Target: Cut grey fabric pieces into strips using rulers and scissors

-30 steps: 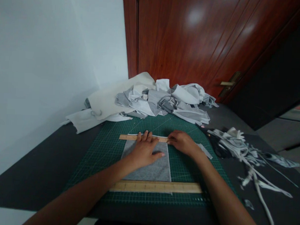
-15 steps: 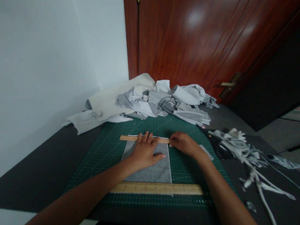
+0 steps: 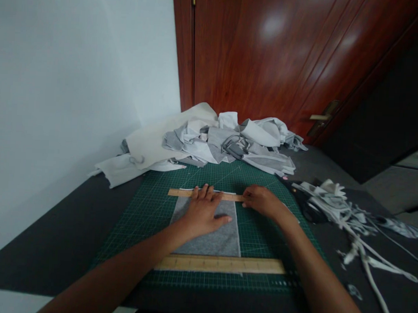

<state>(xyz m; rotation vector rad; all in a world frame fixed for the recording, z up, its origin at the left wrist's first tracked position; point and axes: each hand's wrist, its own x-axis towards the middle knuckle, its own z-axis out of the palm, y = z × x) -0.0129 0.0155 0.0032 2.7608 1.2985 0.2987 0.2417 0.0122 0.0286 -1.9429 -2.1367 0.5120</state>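
Note:
A grey fabric piece [image 3: 219, 240] lies flat on a green cutting mat [image 3: 151, 209]. Across its far edge rests a thin wooden ruler [image 3: 179, 192], with a narrow pale strip of cloth showing beyond it. My left hand [image 3: 205, 209] is spread flat, its fingers over the ruler and its palm on the fabric. At the ruler's right end my right hand [image 3: 260, 200] has its fingers closed on the wood; the fingertips are partly hidden. A wider wooden ruler [image 3: 221, 264] lies over the fabric's near edge, with neither hand on it.
A heap of grey and white fabric scraps [image 3: 216, 143] fills the back, against the wall and the red-brown door [image 3: 255, 52]. On the right lie cloth strips [image 3: 332, 199] and a black object [image 3: 312, 212] that looks like scissor handles.
My right hand has slid slightly right along the thin ruler to its end. My left hand stays pressed on the fabric and ruler. The view has shifted a little.

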